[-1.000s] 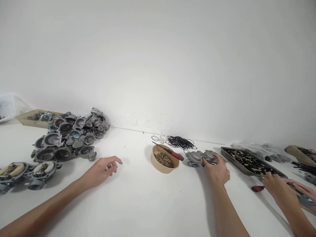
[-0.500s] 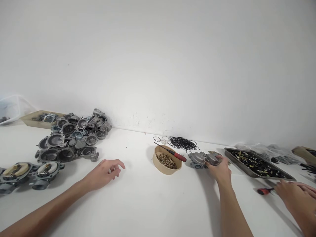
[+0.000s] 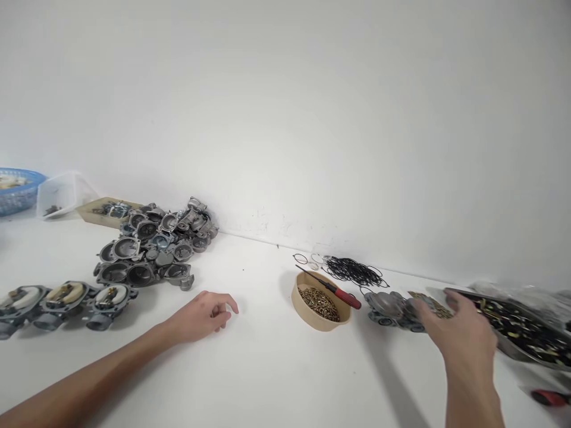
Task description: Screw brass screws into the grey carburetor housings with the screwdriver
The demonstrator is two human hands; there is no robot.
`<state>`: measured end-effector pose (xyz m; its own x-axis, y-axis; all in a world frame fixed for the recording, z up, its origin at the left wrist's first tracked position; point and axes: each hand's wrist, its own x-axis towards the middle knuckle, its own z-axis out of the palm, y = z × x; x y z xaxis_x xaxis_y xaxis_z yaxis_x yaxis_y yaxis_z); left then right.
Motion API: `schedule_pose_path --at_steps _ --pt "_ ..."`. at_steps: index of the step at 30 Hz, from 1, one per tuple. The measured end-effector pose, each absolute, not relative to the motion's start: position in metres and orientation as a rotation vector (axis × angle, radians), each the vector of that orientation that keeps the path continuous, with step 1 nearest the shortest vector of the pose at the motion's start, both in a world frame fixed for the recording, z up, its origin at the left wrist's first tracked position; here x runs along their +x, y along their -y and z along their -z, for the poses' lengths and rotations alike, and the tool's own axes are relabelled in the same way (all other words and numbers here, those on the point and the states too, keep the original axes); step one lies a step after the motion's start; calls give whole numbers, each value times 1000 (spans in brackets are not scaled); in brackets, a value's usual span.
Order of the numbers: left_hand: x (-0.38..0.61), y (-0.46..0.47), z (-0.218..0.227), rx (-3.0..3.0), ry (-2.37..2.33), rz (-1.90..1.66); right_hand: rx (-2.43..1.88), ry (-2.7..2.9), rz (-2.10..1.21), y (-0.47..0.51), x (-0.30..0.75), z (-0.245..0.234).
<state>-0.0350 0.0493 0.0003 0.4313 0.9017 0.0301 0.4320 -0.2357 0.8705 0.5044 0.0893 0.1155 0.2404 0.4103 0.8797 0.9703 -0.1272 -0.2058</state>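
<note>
My right hand (image 3: 464, 330) is just right of a grey carburetor assembly (image 3: 390, 306) with domed covers, its thumb and fingers spread apart and nothing seen in them. Small brass-coloured parts (image 3: 435, 304) lie just beyond it. My left hand (image 3: 203, 316) rests on the white table (image 3: 250, 380), fingers loosely bent and apart, holding nothing. Between the hands stands a tan bowl (image 3: 319, 321) of small brass screws (image 3: 319, 303). A screwdriver (image 3: 341, 294) with a red and black handle lies across its rim.
Several carburetor bodies with floats (image 3: 66, 303) line the left. Behind them are heaped grey metal bowls (image 3: 140, 273), a tan tray (image 3: 96, 214), a clear bin (image 3: 57, 196) and a blue basket (image 3: 18, 202). Black rubber rings (image 3: 354, 270) lie near the wall; a metal tray (image 3: 513, 345) is at right.
My right hand has let go of the carburetor assembly and moved right. The view has turned left, shifting things rightward. The other person's hands at the right have left the view.
</note>
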Motion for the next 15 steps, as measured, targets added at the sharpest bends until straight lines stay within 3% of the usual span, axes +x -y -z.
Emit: schedule_pose_path --at_steps 4,6,11,15 --pt "-36 -51 3 1849 -1165 -676 -1207 1567 828 -78 414 -111" --pt "-36 -50 4 1866 -1185 -646 -1039 1963 630 -68 357 -91" --pt "-37 -48 -3 1971 -1216 -583 -811 2507 243 -40 256 -22" --pt "-65 -45 -30 2203 -1424 -719 -844 2609 58 -32 242 1"
